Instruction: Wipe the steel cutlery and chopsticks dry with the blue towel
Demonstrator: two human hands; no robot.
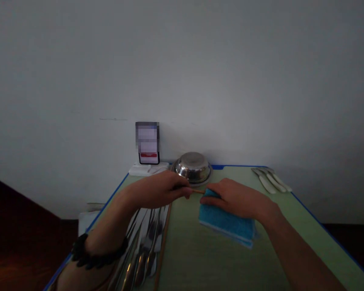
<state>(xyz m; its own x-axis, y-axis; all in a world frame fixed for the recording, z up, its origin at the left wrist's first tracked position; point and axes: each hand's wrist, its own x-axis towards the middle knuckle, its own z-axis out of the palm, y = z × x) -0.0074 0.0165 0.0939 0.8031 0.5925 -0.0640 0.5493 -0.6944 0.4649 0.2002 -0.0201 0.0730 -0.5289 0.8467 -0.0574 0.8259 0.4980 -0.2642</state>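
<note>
My left hand is closed in a pinch round a thin wooden stick, perhaps a chopstick, held over the green table. The stick's other end goes into a folded blue cloth. My right hand is closed on the cloth's upper corner around the stick, pressing the cloth down. A dark bead bracelet is on my left wrist.
Several metal utensils and a wooden stick lie under my left forearm. An upturned steel bowl stands behind my hands. A card stand rests at the wall. White-handled cutlery lies at the far right.
</note>
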